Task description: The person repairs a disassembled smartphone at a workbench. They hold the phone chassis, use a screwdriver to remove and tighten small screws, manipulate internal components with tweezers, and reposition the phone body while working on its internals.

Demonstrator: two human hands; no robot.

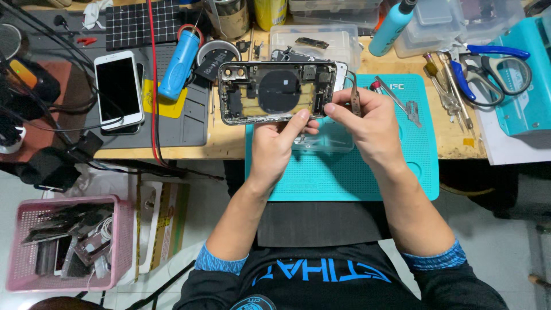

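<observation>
I hold an opened phone housing above the bench, its inside facing me, with a dark round coil in the middle. My left hand grips its lower edge from below, thumb on the rim. My right hand pinches the housing's right end and also holds metal tweezers that point up. Under both hands lies a teal work mat with a small clear plastic box on it.
A white phone lies on a grey mat at left beside a blue cylinder. Clear plastic containers, a teal bottle, scissors and screwdrivers crowd the back and right. A pink basket of parts stands on the floor.
</observation>
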